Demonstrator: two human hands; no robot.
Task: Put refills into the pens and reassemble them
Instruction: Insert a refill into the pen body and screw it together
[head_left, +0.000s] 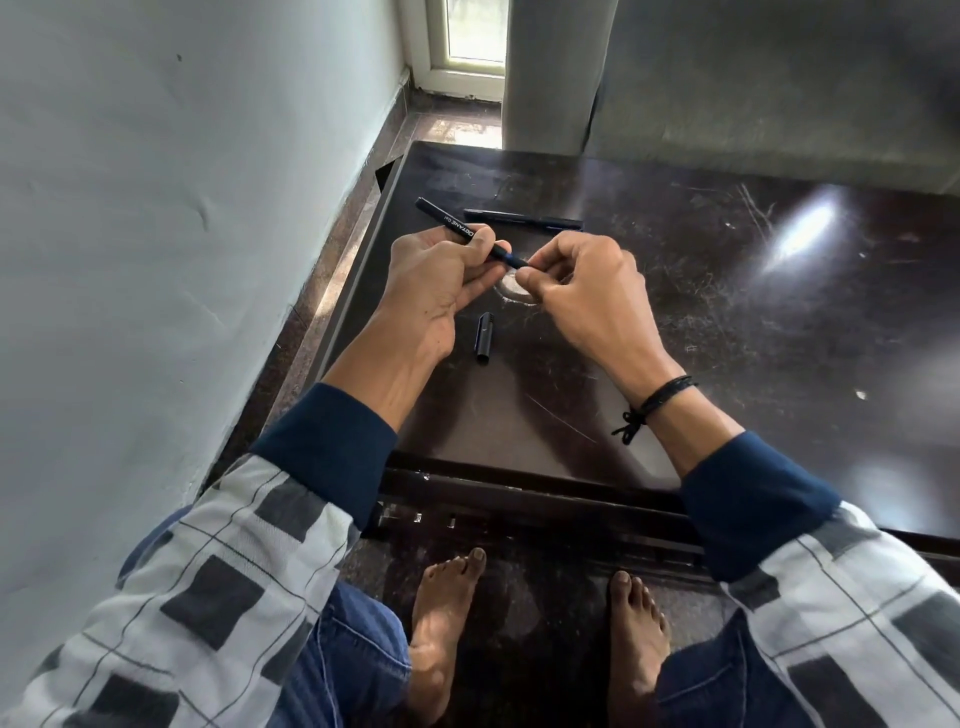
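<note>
One black pen barrel (452, 222) | left hand (441, 283) fingers gripping | right hand (589, 293) fingers pinching tip (516, 259)

wall (156, 208): pale, left | table (727, 312): dark, scratched, glare | window (475, 31): far | floor (322, 280): speckled

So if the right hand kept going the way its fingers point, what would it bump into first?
Probably the left hand, near its thumb: the right hand pinches the tip end of the gel pen held there.

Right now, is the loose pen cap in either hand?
No: the cap lies on the table between the wrists; the left hand grips the pen, the right hand pinches its front end.
</note>
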